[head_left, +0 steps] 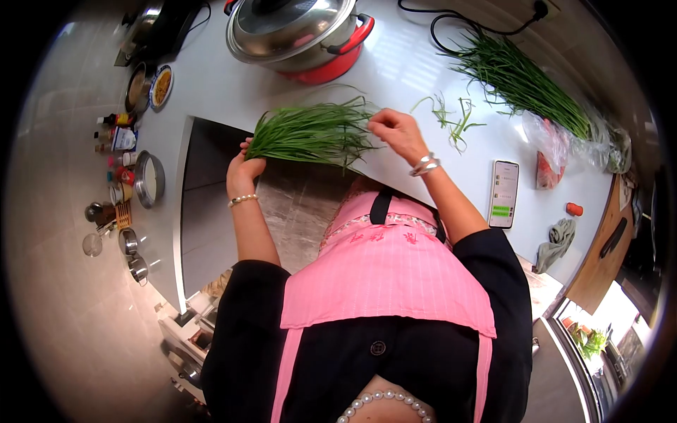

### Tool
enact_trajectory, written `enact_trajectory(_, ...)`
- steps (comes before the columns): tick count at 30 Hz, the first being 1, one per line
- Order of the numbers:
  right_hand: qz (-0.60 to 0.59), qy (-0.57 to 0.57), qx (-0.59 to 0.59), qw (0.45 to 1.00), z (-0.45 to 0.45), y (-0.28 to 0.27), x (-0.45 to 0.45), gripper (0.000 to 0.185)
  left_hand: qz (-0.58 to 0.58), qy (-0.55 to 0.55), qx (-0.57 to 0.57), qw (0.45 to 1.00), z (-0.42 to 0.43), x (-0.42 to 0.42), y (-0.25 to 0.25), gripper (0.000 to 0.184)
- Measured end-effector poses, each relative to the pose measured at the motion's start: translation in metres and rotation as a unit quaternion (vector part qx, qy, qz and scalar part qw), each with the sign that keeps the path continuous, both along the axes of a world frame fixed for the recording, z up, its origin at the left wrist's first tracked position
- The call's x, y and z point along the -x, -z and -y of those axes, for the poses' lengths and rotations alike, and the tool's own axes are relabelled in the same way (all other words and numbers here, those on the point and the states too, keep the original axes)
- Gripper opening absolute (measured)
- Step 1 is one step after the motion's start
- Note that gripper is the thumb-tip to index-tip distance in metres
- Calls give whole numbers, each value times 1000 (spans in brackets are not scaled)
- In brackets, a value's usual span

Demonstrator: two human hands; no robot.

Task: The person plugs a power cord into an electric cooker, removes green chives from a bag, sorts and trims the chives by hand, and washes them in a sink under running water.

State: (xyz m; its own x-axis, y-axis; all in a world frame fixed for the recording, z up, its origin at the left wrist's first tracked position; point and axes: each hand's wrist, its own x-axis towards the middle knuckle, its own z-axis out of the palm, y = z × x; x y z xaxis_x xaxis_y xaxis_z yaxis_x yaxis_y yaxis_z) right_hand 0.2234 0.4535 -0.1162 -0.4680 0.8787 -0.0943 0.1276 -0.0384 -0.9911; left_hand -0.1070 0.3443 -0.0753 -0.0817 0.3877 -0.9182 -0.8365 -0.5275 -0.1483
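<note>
A bunch of long green chives (310, 134) lies sideways in front of the body, over the counter's near edge. My left hand (245, 169) is wrapped round its left end. At the bunch's right tips is my right hand (397, 132), its fingers pinched together; whether a thin blade is between them is too small to tell. Loose green and pale scraps (458, 127) lie on the white counter (402, 63) to the right of that hand. A larger pile of chives (525, 81) rests at the back right, its lower end by a clear plastic bag (546, 141).
A lidded steel pot (293, 35) with red handles stands at the back. A phone (503, 194), a grey cloth (557, 243) and a wooden board (599, 247) are on the right. Bowls, a plate of food (161, 87) and bottles line the left side.
</note>
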Motion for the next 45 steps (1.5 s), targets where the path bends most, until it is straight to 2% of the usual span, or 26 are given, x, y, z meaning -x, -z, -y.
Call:
enact_trajectory(4,-42,68,89,993,-12,-6,-36,13,3,-1,-39,999,12,18,6,18)
enact_trajectory(6,85,60,20,994,-21,-2,-56,14,-16,1,-31,999,13,20,0,19)
enact_trajectory(7,201,62,-140,968,-24,7,-68,11,-14,5,-39,999,14,23,1,19)
enact_trajectory(8,308,63,-293,903,-25,9,-76,10,-12,10,-46,999,16,25,1,19)
enact_trajectory(11,372,119,-346,853,-17,9,-88,11,-16,8,-50,999,18,31,1,20)
enact_trajectory(14,342,127,-363,858,-2,-1,-76,13,-18,20,-68,997,23,33,-1,21)
enact_trajectory(15,350,90,-328,873,3,4,-72,12,-18,30,-78,996,24,34,-1,21)
enact_trajectory(16,295,74,-315,899,6,10,-68,12,-20,32,-81,996,25,34,-1,21)
enact_trajectory(18,154,-10,-214,965,14,29,-61,14,-26,35,-87,995,28,36,0,21)
enact_trajectory(20,128,-32,-2,991,16,41,-65,16,-24,49,-125,991,32,38,-1,21)
enact_trajectory(21,114,-43,104,987,16,47,-70,18,-21,56,-144,988,35,37,-2,21)
enact_trajectory(22,104,72,56,990,11,63,-77,19,-29,57,-157,985,38,36,-3,21)
enact_trajectory(24,243,167,-92,951,1,45,-85,16,-49,57,-180,981,42,32,-11,21)
enact_trajectory(27,88,142,30,986,6,5,-71,16,-153,94,-196,964,48,30,-18,19)
enact_trajectory(28,80,132,-2,988,9,-3,-64,16,-163,104,-261,946,49,29,-21,17)
enact_trajectory(30,62,103,-70,990,12,-13,-51,16,-188,112,-387,896,52,18,-38,15)
enact_trajectory(31,25,95,-60,993,13,-15,-46,17,-275,85,-358,888,57,4,-49,8)
enact_trajectory(32,14,90,-53,994,16,-21,-43,17,-316,113,-386,860,64,-12,-59,5)
enact_trajectory(34,-28,55,-60,996,24,-53,-20,17,-426,146,-433,781,88,-28,-90,5)
enact_trajectory(36,-48,-10,-29,998,33,-79,0,18,-524,175,-393,736,112,-60,-116,16)
enact_trajectory(38,-90,-104,4,990,45,-90,25,18,-588,212,-336,704,135,-85,-121,23)
enact_trajectory(41,-122,-289,28,949,80,-122,63,21,-652,249,-202,687,160,-121,-124,23)
enact_trajectory(44,-147,-445,54,881,125,-139,98,21,-616,197,-152,748,194,-136,-122,28)
enact_trajectory(45,-162,-465,63,868,140,-138,107,24,-601,165,-175,762,210,-139,-120,27)
